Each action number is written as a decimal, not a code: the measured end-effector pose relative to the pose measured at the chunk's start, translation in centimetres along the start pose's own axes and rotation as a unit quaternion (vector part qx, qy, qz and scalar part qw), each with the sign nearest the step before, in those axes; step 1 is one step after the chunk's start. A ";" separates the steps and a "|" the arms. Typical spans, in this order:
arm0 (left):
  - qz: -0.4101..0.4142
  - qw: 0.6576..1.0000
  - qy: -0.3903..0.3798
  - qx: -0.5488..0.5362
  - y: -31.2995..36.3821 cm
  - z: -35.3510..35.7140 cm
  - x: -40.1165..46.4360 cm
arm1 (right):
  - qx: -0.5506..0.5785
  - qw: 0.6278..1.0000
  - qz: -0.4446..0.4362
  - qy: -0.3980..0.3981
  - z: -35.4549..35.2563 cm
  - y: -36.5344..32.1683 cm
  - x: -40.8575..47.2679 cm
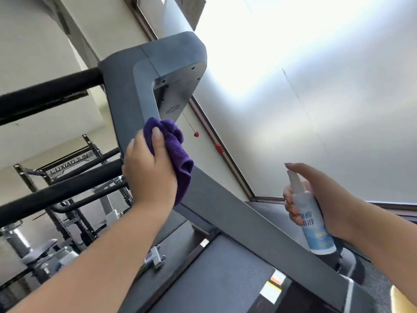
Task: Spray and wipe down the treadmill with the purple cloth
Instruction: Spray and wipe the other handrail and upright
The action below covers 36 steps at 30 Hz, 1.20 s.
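The grey treadmill upright [237, 213] rises slantwise from lower right to its console housing [171, 57] at upper centre. My left hand [149, 172] presses a bunched purple cloth [178, 154] against the upright just below the console. My right hand [316, 199] holds a white spray bottle [313, 224] with a blue label upright to the right of the frame. Its index finger rests on top of the nozzle. The dark running belt [225, 281] lies below.
Black padded handrails [45, 96] stick out to the left of the console. A black weight rack [67, 168] stands behind at left. A frosted window [316, 86] fills the right side, and a red safety clip [195, 133] hangs on a cord by the console.
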<state>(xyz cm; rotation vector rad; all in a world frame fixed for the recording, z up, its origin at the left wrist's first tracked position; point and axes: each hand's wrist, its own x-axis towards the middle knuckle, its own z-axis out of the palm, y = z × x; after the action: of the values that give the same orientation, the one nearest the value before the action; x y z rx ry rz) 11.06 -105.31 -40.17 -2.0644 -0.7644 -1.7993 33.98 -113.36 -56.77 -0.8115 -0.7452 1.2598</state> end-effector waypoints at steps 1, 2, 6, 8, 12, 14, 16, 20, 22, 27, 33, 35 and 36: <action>0.075 0.992 0.010 0.099 -1.1 -0.2 1.2 | -0.001 1.000 -0.001 -0.006 0.2 0.1 0.0; 0.126 0.976 0.002 0.176 -1.8 -0.3 2.5 | -0.005 1.000 -0.001 -0.014 0.5 0.2 0.0; 0.375 0.833 -0.074 0.399 -6.5 0.3 4.0 | 0.008 1.000 -0.002 -0.026 1.7 1.1 0.3; 0.457 0.762 -0.109 0.446 -8.5 0.4 4.2 | 0.022 0.999 0.005 -0.026 2.4 1.3 0.3; 0.459 0.746 -0.125 0.466 -9.5 0.8 3.6 | 0.025 0.999 0.005 -0.029 2.8 1.3 0.4; 0.447 0.743 -0.137 0.479 -9.3 0.9 3.3 | 0.027 0.999 0.009 -0.027 2.8 1.4 0.3; 0.431 0.740 -0.158 0.492 -9.2 0.7 3.1 | 0.034 0.999 0.016 -0.024 2.7 1.5 0.4; 0.424 0.735 -0.162 0.503 -9.8 0.6 2.4 | 0.047 0.998 0.020 -0.022 2.4 1.5 0.4; 0.426 0.739 -0.154 0.499 -9.9 0.8 2.1 | 0.046 0.998 0.021 -0.024 2.3 1.4 0.4; 0.425 0.738 -0.156 0.500 -10.3 1.1 1.5 | 0.050 0.998 0.017 -0.030 2.0 1.3 0.3; 0.443 0.738 -0.159 0.484 -10.6 2.4 -0.2 | 0.050 0.998 0.017 -0.022 1.6 1.5 0.2; 0.455 0.734 -0.161 0.478 -10.9 3.1 -1.1 | 0.051 0.998 0.018 -0.018 1.3 1.6 0.3; 0.460 0.733 -0.161 0.476 -11.0 3.4 -1.6 | 0.048 0.999 0.019 -0.017 1.1 1.6 0.3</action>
<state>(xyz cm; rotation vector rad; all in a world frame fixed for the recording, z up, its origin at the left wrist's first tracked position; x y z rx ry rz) 7.47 -94.83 -43.58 -1.5127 -0.4160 -0.3310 32.24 -112.74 -57.53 -0.7303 -0.6942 1.3359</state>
